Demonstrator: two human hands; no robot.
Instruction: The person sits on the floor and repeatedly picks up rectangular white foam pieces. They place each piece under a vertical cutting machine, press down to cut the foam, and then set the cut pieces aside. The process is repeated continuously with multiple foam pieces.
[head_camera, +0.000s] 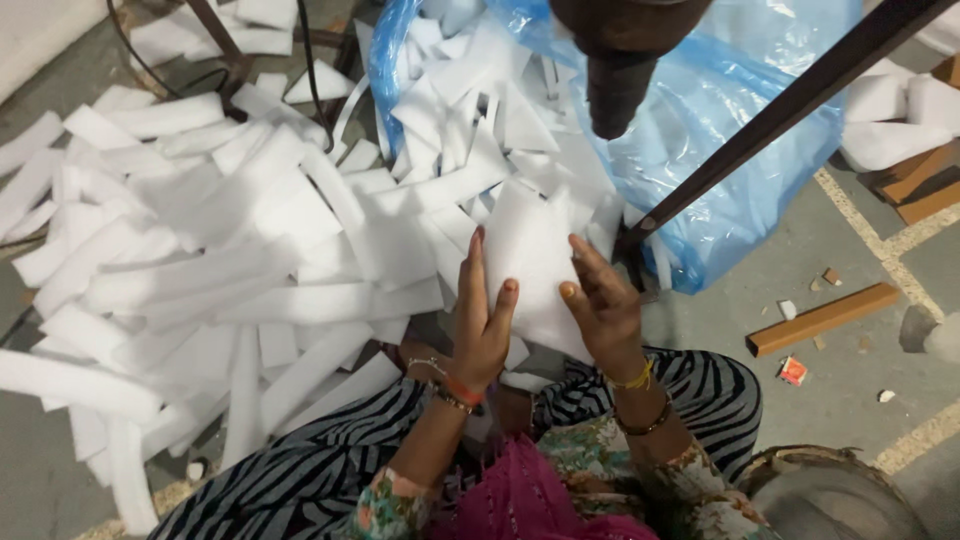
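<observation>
2 hands are gripping 1 white foam piece (535, 265) from either side, left hand (480, 320) and right hand (605, 305) pressing its edges above the lap, beside a heap of foam strips (200, 260) and a blue plastic bag (720, 110).

A workshop floor: heaps of cut white foam strips (200, 270), a blue plastic bag (720, 120) of offcuts, wood scraps (822, 318) on concrete.
</observation>
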